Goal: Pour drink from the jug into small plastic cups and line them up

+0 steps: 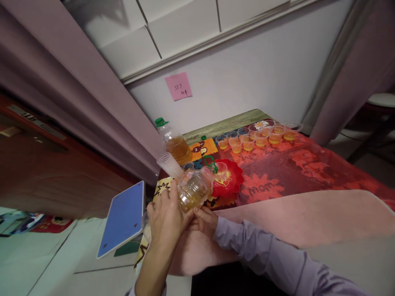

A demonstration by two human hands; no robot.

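A clear plastic bottle (196,191) with yellowish liquid and a green handle ring (210,163) tilts with its neck to the upper right. My left hand (166,209) is closed around its left side, fingers partly hidden. Under the bottle's lower end, my right hand (203,220) grips it with the thumb on top. The bottle's neck is close to a clear plastic cup (221,169) standing on a red scalloped plate (236,181). Whether liquid is flowing out cannot be made out. Just beyond the bottle are a stack of clear cups (169,164) and a single cup (187,166).
Several cups with yellow liquid (248,142) stand in rows at the table's far side. A second bottle (177,148) with a green cap stands at the back left, near a loose green cap (203,137). A blue board (123,218) is left of the table.
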